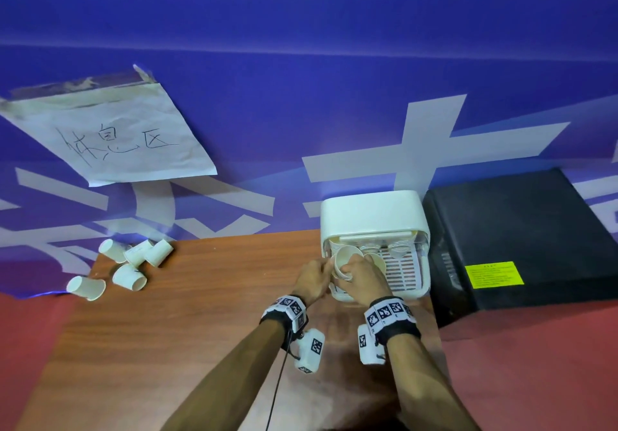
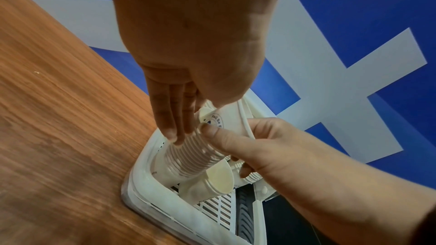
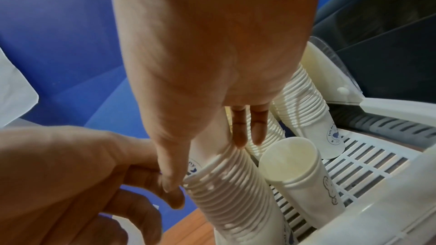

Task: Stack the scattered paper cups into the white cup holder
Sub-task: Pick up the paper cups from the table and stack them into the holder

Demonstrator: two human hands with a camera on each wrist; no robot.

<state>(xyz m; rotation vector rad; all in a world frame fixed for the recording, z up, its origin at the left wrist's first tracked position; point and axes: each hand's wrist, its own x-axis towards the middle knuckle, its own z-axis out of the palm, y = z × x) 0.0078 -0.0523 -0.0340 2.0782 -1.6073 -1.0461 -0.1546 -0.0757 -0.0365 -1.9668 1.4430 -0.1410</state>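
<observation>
The white cup holder [image 1: 371, 210] stands at the table's back right, its slatted tray [image 3: 368, 157] open toward me. At its left front leans a tall stack of nested paper cups [image 2: 191, 157] [image 3: 226, 183]. My left hand [image 1: 322, 275] [image 2: 186, 131] holds the stack's upper rims, fingers along its left side. My right hand [image 1: 347, 268] [image 3: 205, 159] grips the top cup [image 1: 346, 258] [image 2: 224, 118] between thumb and fingers, seated in the stack. One single cup [image 3: 295, 163] stands bottom-up beside the stack. Several loose cups [image 1: 130, 263] lie on their sides at the table's far left.
More cup stacks [image 3: 304, 100] lean at the back of the holder. A black box [image 1: 518, 230] with a yellow label sits right against the holder. The wooden table [image 1: 217, 297] meets a blue banner wall with a taped paper sign [image 1: 110, 136].
</observation>
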